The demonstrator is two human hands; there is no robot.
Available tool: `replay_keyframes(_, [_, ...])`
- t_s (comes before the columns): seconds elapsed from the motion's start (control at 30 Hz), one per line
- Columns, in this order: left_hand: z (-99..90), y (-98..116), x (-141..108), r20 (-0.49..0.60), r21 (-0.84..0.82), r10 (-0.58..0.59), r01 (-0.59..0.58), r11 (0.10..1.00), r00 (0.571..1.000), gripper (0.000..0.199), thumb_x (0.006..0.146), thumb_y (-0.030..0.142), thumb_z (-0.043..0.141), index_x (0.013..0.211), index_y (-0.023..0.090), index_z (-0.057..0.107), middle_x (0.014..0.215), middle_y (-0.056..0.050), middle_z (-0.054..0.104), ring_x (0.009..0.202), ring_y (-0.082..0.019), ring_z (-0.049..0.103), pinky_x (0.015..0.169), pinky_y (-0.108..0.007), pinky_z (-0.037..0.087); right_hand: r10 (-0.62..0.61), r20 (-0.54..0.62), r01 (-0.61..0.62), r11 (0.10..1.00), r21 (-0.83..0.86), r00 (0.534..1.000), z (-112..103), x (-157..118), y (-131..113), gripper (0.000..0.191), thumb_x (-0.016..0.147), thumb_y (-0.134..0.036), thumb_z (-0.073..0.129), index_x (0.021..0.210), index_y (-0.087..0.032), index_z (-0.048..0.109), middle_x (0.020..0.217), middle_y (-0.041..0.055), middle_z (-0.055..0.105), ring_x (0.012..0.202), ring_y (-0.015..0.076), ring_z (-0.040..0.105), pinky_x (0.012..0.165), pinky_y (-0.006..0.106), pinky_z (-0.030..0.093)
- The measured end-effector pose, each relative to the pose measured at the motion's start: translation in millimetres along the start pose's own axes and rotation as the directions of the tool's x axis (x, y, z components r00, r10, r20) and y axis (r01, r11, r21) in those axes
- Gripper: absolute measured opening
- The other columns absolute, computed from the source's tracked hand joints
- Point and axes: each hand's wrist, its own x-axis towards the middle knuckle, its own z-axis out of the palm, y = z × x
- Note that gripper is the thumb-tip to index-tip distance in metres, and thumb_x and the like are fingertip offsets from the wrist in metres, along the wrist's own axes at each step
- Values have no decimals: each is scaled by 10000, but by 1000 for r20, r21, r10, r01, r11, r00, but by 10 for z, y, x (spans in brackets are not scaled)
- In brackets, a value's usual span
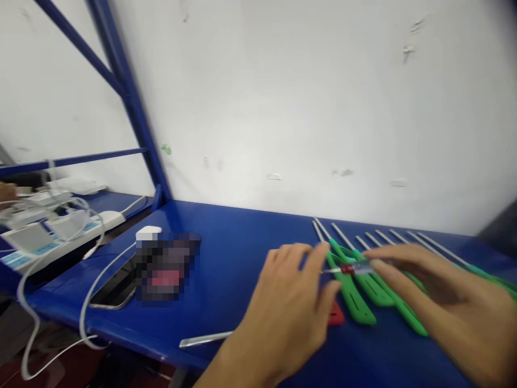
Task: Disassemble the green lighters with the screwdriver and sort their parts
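Note:
In the head view my right hand is closed around the clear end of a small screwdriver, which has a red band and a thin shaft pointing left. My left hand is at the shaft's tip, thumb and index finger apart on either side; whether it touches the tip I cannot tell. Under and beyond both hands lie several green slotted pieces with long metal rods. A red slotted piece shows beside my left thumb. A metal rod sticks out left of my left wrist.
On the blue tabletop at left lie a phone, a pixelated item and a white charger cable. A white power strip with plugs stands farther left. Blue frame posts and a white wall bound the back.

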Motion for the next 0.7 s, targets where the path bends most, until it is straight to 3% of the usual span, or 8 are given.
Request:
replay_keyframes(0.07, [-41,-39,-21,60,12,-110,110,994,992,514,1138,355,525,1632,239,444,1500,-138,605,1358,-327,589,1191,-570,472,24,-59,-25,999,-29,998,-148,167,-145,320,999,-602,683,1024,-311,812,939,-26,836,776,156,791,737,203,643])
replay_keyframes(0.17, [-9,-180,-94,325,47,-130,122,991,937,454,1100,293,597,1552,248,580,1519,-139,577,1391,-365,551,1195,-616,452,39,-142,-48,997,-62,989,-250,229,-252,286,974,-606,712,1003,-340,812,910,-59,838,744,152,797,650,184,619])
replay_keyframes(0.23, [37,-265,-131,467,24,-112,114,993,877,431,1070,260,657,1501,267,635,1470,-121,599,1353,-360,566,1174,-599,467,44,-100,-51,996,-72,994,-235,191,-282,234,982,-571,709,974,-363,815,920,-90,841,772,139,808,580,154,580])
replay_keyframes(0.3, [80,-312,-145,542,-25,-104,140,990,834,375,1048,223,688,1418,286,690,1384,-89,634,1259,-327,611,1124,-551,504,38,-35,-40,997,-67,999,-194,146,-297,194,993,-522,706,946,-369,815,917,-110,839,791,123,810,528,133,541])
replay_keyframes(0.4, [118,-329,-134,552,-89,-111,191,978,826,297,1038,186,685,1309,298,731,1297,-54,650,1168,-285,640,1073,-494,522,26,26,-25,999,-48,999,-152,121,-299,161,1003,-478,710,968,-353,806,918,-104,836,786,113,801,534,124,538])
replay_keyframes(0.6, [70,-272,-104,548,-120,-148,252,960,824,272,1051,205,689,1304,295,736,1272,-47,649,1150,-270,645,1082,-481,511,-49,150,61,995,-77,988,-146,140,-208,145,1035,-428,686,1060,-338,798,920,-85,839,751,116,803,593,135,578])
replay_keyframes(0.7, [5,-212,-101,561,-100,-157,254,962,813,269,1046,235,723,1311,273,748,1277,-58,662,1189,-295,643,1102,-504,514,-104,140,118,989,-91,985,-91,82,-56,208,1000,-523,706,1060,-353,810,959,-68,852,751,154,818,651,169,618])
